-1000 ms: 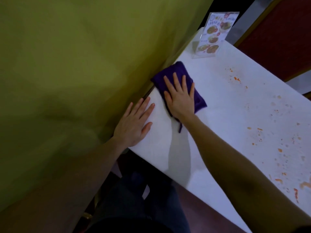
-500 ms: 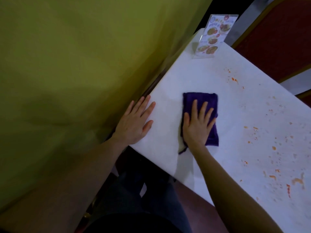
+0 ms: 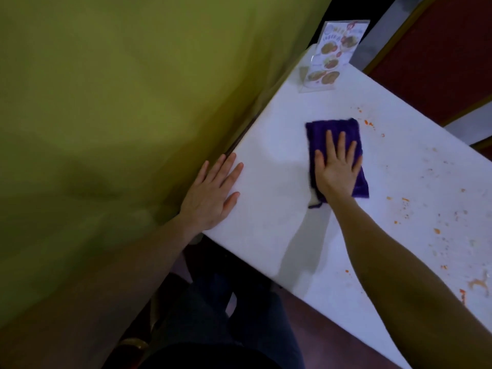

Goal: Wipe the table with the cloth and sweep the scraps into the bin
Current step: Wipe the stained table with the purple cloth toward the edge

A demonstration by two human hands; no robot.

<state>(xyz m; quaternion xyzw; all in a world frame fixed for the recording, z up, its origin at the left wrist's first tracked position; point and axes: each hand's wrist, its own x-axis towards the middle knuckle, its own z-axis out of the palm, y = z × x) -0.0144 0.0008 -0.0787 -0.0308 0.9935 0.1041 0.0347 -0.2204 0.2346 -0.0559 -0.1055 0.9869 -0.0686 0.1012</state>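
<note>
A folded purple cloth (image 3: 323, 129) lies flat on the white table (image 3: 271, 182). My right hand (image 3: 336, 169) presses down on it, palm flat and fingers spread, covering its near half. My left hand (image 3: 213, 194) rests flat on the table's left corner with fingers apart and holds nothing. Orange food scraps (image 3: 368, 123) sit just beyond the cloth's far right corner. More orange scraps and stains (image 3: 436, 230) are scattered over the right side of the table. No bin is in view.
A clear menu stand (image 3: 330, 57) with food pictures stands at the table's far corner. A yellow-green wall (image 3: 119, 115) runs along the table's left edge. A red chair (image 3: 439, 49) stands beyond the far edge. My legs (image 3: 226, 315) are below the near edge.
My right hand has slid the cloth from the left edge by the wall to the middle of the table, then a little farther away towards the scraps. My left hand stayed put.
</note>
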